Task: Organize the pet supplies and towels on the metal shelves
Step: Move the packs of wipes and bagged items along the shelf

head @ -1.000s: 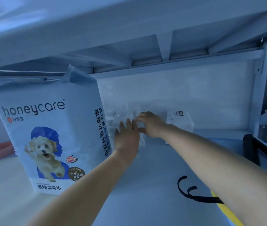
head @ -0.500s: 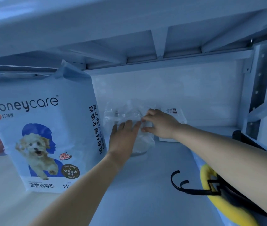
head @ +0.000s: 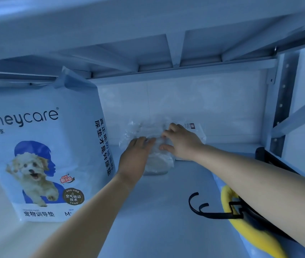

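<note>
Hardly anything has shifted in the last half second: both grips stay on the clear plastic packet (head: 148, 128), which lies on the shelf (head: 157, 211) close to the back wall (head: 203, 101). Its crinkled film wraps something pale and rounded that I cannot make out. The left grip (head: 136, 157) lies flat on the packet's near side, fingers straight. The right grip (head: 182, 142) is closed on the packet's right edge, fingers curled over the top and thumb beneath, pinching the film.

Under both grips runs the pale metal shelf. Above them is the ribbed underside of the next shelf (head: 148, 43). A perforated upright (head: 282, 101) stands well to the right of the right grip.

Just behind the right grip sits a small white packet (head: 197, 130) with a dark label, partly hidden by it. Left of the left grip a tall honeycare bag (head: 42, 146) with a puppy picture stands upright. Nearer the viewer than the right grip, by that forearm, lie a black hook (head: 202, 211) and a yellow pad (head: 250, 229).
</note>
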